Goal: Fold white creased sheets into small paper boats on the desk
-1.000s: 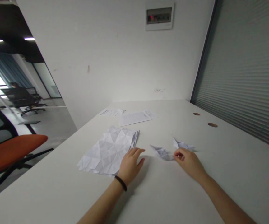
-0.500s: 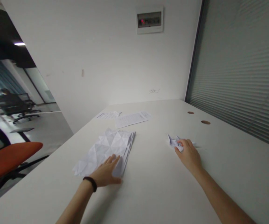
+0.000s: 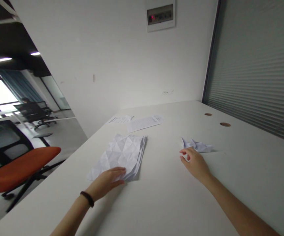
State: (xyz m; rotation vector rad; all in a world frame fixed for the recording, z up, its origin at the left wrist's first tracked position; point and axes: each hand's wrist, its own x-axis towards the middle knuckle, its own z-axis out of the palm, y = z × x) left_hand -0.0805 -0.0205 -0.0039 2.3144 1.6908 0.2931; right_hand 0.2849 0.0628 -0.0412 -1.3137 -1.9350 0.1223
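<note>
Left hand [image 3: 106,182] flat on creased paper stack [image 3: 120,156]; right hand [image 3: 195,163] loose, empty.

View: a single head camera, worn by the person.
Position: above the near edge of the desk [image 3: 171,203], close over both forearms.
Facing: forward and slightly down, along the desk toward the white wall [image 3: 122,59].
Tilt: rolled, so the wall edge slants.
Reach: wide, from an orange chair [image 3: 18,164] to the grey blind [image 3: 257,68].
</note>
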